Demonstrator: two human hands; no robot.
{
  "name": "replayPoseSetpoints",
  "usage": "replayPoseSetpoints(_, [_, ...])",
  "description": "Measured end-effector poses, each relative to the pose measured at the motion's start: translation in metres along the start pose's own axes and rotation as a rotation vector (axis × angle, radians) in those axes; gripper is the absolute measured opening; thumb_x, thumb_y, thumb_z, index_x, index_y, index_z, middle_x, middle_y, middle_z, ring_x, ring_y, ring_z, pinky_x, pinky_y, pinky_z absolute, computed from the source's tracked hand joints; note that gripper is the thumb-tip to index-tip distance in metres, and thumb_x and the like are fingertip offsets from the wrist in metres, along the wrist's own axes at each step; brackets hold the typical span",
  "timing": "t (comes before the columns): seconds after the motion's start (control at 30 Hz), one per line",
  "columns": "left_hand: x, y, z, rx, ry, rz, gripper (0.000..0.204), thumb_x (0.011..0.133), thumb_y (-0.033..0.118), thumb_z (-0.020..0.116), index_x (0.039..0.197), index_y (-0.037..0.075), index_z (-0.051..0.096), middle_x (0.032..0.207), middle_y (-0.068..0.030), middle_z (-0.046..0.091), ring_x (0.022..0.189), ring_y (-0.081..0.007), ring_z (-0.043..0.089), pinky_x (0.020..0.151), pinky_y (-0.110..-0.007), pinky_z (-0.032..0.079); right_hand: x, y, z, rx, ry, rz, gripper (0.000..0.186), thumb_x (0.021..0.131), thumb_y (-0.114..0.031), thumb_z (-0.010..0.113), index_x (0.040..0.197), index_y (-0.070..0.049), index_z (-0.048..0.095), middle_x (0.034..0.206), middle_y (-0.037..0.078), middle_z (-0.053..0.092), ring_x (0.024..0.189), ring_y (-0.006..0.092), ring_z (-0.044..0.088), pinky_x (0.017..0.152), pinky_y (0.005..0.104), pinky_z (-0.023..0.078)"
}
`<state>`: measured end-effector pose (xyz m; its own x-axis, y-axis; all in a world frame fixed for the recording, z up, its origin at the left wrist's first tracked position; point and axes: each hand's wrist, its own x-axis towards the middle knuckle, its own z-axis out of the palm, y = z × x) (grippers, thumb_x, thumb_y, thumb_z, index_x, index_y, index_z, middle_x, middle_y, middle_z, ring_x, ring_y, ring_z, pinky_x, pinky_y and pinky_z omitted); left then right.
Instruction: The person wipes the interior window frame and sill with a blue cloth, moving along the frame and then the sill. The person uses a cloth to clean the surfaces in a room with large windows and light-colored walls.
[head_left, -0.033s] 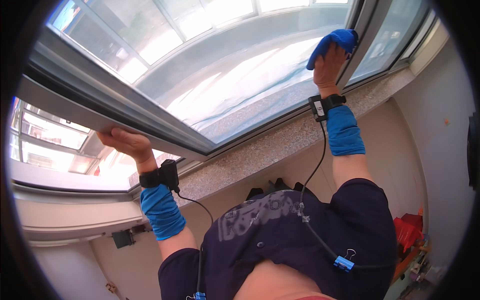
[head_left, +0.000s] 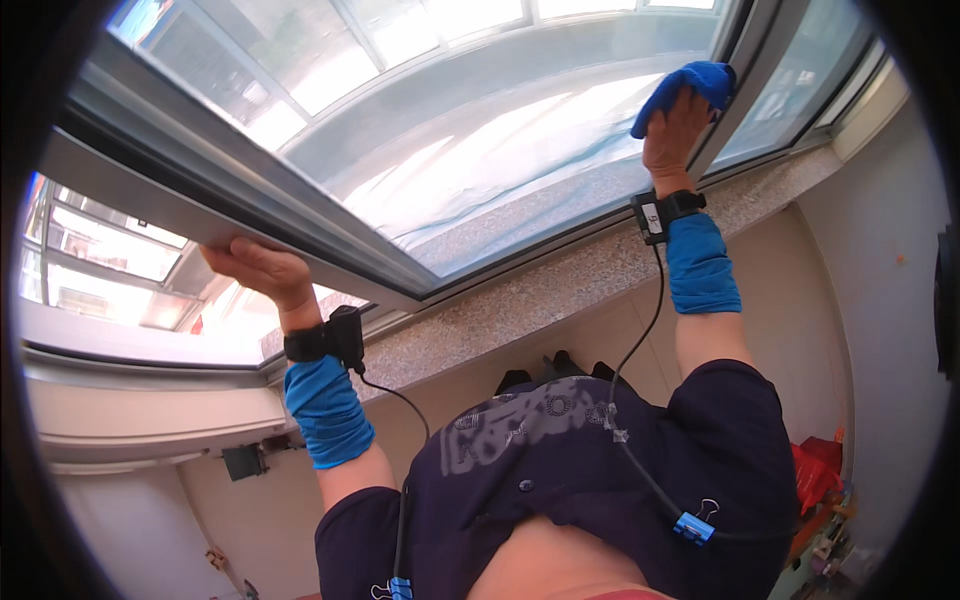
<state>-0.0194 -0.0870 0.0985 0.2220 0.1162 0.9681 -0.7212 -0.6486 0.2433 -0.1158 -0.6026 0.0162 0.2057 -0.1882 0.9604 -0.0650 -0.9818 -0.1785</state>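
Observation:
My right hand (head_left: 676,138) presses a bunched blue cloth (head_left: 700,88) to the window glass (head_left: 520,150), close beside an upright grey frame bar (head_left: 752,80). The fingers lie bent over the cloth, their tips partly hidden by its folds. At the left, my left hand (head_left: 262,272) grips the lower edge of the grey metal window sash (head_left: 190,205). Its fingers rest along that edge, and their tips cannot be fully seen. Both wrists carry black strapped devices with cables, above bright blue sleeve covers.
A speckled stone sill (head_left: 520,312) runs under the window, between the glass and my body. Black cables (head_left: 650,320) hang from both wrists, fixed to my dark shirt by blue binder clips (head_left: 694,527). Red bags (head_left: 817,470) and clutter lie at the lower right, beside a pale wall (head_left: 885,260).
The window and both hands appear slightly farther right, as the whole view has shifted. Both hands keep their holds, the right on the cloth and the left on the sash.

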Motion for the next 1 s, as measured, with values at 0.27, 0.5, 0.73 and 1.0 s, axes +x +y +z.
replayPoseSetpoints(0.27, [0.007, 0.016, 0.004, -0.046, -0.001, -0.007, 0.047, 0.107, 0.036, 0.028, 0.139, 0.000, 0.027, 0.119, -0.0161, 0.049, 0.105, -0.0198, 0.050, 0.089, -0.029, 0.043, -0.018, -0.072, 0.014, 0.066, 0.046, -0.129, 0.071, 0.100, -0.046, 0.030, 0.151, 0.003, 0.021, 0.154, 0.031, 0.021, 0.142, 0.0500, 0.018, 0.114, 0.0605, 0.006])
replayPoseSetpoints(0.5, [0.008, 0.015, 0.005, -0.022, 0.010, 0.053, 0.047, 0.107, 0.035, 0.027, 0.140, 0.001, 0.027, 0.114, -0.0149, 0.051, 0.100, -0.0175, 0.054, 0.083, -0.026, 0.047, -0.078, -0.195, 0.035, 0.207, -0.153, -0.256, 0.046, 0.094, -0.055, 0.045, 0.130, -0.028, 0.057, 0.141, 0.017, 0.046, 0.132, 0.0469, 0.037, 0.104, 0.0785, 0.006])
replayPoseSetpoints(0.73, [0.004, 0.012, 0.006, -0.028, -0.001, 0.025, 0.049, 0.108, 0.034, 0.028, 0.141, -0.001, 0.024, 0.119, -0.0196, 0.048, 0.101, -0.0215, 0.053, 0.085, -0.030, 0.047, -0.101, -0.299, 0.041, 0.144, -0.127, -0.788, 0.035, 0.088, -0.038, 0.056, 0.123, -0.045, 0.059, 0.132, -0.013, 0.052, 0.128, 0.0141, 0.042, 0.118, 0.0593, -0.001])
replayPoseSetpoints(1.0, [0.002, 0.007, 0.002, -0.084, -0.057, -0.040, 0.049, 0.108, 0.031, 0.027, 0.139, -0.007, 0.025, 0.122, -0.0237, 0.043, 0.106, -0.0282, 0.052, 0.085, -0.034, 0.048, -0.097, -0.257, 0.036, -0.011, -0.272, -0.730, 0.040, 0.097, -0.039, 0.045, 0.135, -0.052, 0.045, 0.144, -0.020, 0.044, 0.141, 0.0048, 0.029, 0.123, 0.0455, -0.006])
